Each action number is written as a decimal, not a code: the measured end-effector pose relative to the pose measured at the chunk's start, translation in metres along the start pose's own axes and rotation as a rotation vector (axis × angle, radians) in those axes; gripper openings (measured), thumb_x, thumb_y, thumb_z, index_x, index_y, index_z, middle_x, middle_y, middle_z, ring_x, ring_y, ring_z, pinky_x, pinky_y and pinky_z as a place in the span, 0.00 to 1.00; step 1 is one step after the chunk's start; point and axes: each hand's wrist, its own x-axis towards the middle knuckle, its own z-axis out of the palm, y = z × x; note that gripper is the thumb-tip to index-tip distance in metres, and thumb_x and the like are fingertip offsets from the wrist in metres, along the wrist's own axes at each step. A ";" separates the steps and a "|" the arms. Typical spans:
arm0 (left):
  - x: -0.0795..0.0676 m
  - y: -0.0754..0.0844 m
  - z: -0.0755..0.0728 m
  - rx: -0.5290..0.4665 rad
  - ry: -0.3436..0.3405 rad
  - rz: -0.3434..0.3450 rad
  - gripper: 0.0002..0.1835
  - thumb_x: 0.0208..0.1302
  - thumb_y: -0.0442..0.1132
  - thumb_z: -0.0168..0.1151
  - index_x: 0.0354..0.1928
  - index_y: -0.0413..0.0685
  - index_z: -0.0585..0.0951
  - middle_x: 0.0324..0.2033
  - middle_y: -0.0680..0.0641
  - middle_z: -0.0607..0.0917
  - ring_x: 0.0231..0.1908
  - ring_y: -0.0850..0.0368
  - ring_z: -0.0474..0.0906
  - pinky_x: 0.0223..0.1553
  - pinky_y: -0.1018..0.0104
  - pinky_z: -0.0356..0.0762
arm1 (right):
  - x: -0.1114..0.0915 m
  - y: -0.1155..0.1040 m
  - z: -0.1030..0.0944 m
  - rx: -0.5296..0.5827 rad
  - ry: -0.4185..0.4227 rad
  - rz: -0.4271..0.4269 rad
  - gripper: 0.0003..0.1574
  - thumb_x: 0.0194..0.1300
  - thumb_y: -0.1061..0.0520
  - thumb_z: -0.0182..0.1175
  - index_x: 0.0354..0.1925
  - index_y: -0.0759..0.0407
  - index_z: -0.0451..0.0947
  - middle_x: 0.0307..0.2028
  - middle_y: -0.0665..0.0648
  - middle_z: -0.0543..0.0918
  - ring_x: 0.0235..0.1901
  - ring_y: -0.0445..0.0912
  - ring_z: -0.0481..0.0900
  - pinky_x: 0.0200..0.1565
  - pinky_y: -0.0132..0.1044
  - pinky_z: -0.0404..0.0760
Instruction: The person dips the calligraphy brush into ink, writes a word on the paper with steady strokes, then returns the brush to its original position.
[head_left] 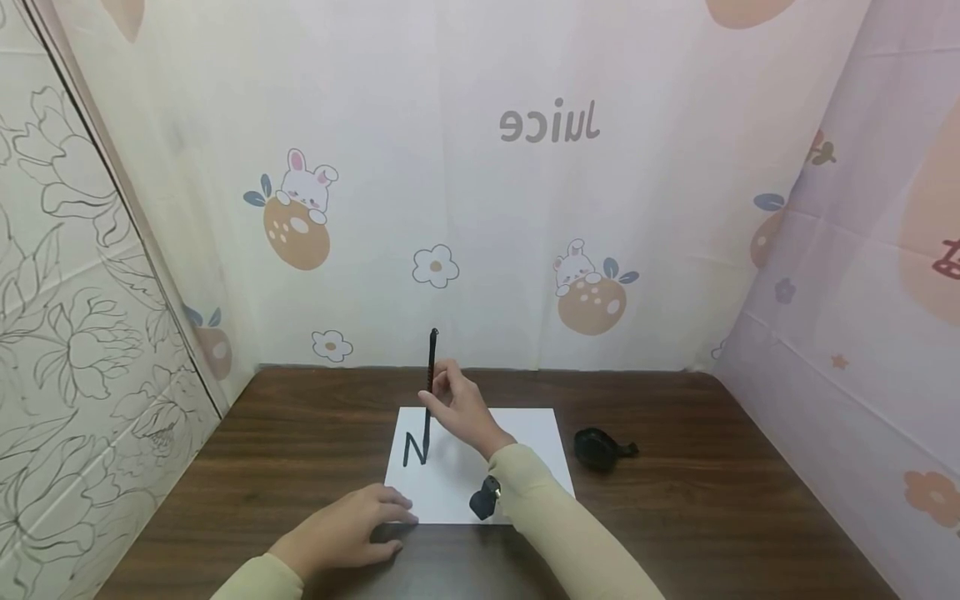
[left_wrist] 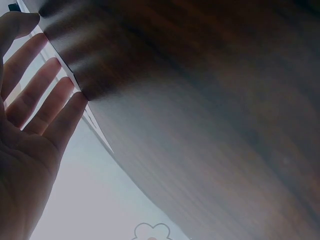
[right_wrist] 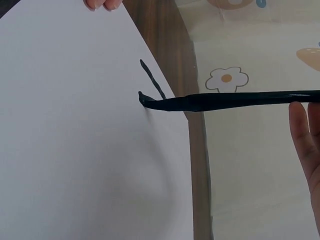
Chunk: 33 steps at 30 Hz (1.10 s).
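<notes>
A black ink brush (head_left: pixel 431 379) stands nearly upright in my right hand (head_left: pixel 463 410), pinched along its handle by thumb and fingers. Its bristle tip (right_wrist: pixel 146 100) is bent against a white sheet of paper (head_left: pixel 528 427). Black strokes shaped like an N (head_left: pixel 413 451) mark the sheet's left part, and the tip is at their right-hand stroke. At the paper's near left corner, my left hand (head_left: pixel 348 527) rests with fingers spread and loosely extended, fingertips on the edge. In the right wrist view, part of the N is hidden behind the brush.
To the right of the paper, a round black dish-like object (head_left: pixel 597 449) with a short stub lies on the brown wooden table (head_left: pixel 675 500). A patterned curtain (head_left: pixel 480 183) hangs behind the table's far edge, with more fabric on both sides.
</notes>
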 end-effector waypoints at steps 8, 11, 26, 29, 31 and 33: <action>0.001 0.001 -0.001 -0.021 -0.032 -0.048 0.15 0.63 0.44 0.69 0.51 0.53 0.87 0.50 0.53 0.83 0.51 0.58 0.79 0.53 0.61 0.80 | 0.001 -0.001 0.000 -0.012 -0.004 0.027 0.21 0.71 0.55 0.62 0.54 0.50 0.63 0.35 0.48 0.74 0.35 0.41 0.76 0.36 0.34 0.80; 0.000 0.000 -0.001 -0.015 -0.023 -0.040 0.15 0.63 0.44 0.69 0.50 0.52 0.87 0.50 0.52 0.83 0.50 0.58 0.79 0.52 0.61 0.80 | 0.001 -0.001 0.000 -0.011 -0.005 0.032 0.21 0.71 0.55 0.63 0.54 0.49 0.63 0.35 0.48 0.74 0.35 0.41 0.76 0.37 0.34 0.80; 0.000 0.000 -0.001 0.002 0.008 0.006 0.14 0.61 0.42 0.70 0.49 0.51 0.87 0.48 0.52 0.84 0.49 0.58 0.80 0.51 0.62 0.80 | 0.000 0.000 0.001 -0.012 -0.004 0.031 0.20 0.71 0.55 0.62 0.54 0.50 0.63 0.36 0.49 0.74 0.35 0.41 0.76 0.38 0.33 0.80; 0.000 0.001 -0.001 -0.008 -0.003 -0.013 0.14 0.61 0.43 0.70 0.49 0.52 0.87 0.48 0.52 0.84 0.49 0.58 0.79 0.51 0.62 0.80 | 0.000 0.000 0.002 -0.015 -0.003 0.031 0.20 0.72 0.55 0.61 0.54 0.50 0.63 0.37 0.48 0.74 0.36 0.42 0.76 0.38 0.34 0.80; 0.000 0.002 -0.002 -0.014 -0.012 -0.028 0.15 0.62 0.43 0.70 0.50 0.52 0.87 0.49 0.52 0.84 0.50 0.58 0.79 0.51 0.62 0.80 | 0.000 0.000 0.002 -0.017 0.001 0.029 0.20 0.72 0.55 0.61 0.54 0.50 0.63 0.37 0.49 0.75 0.36 0.42 0.77 0.39 0.34 0.80; 0.000 0.002 -0.002 -0.014 -0.017 -0.033 0.15 0.62 0.43 0.69 0.50 0.52 0.87 0.49 0.52 0.84 0.50 0.58 0.79 0.52 0.61 0.80 | 0.000 0.001 0.002 -0.019 0.007 0.024 0.20 0.71 0.55 0.62 0.54 0.50 0.63 0.37 0.49 0.75 0.37 0.41 0.77 0.39 0.34 0.81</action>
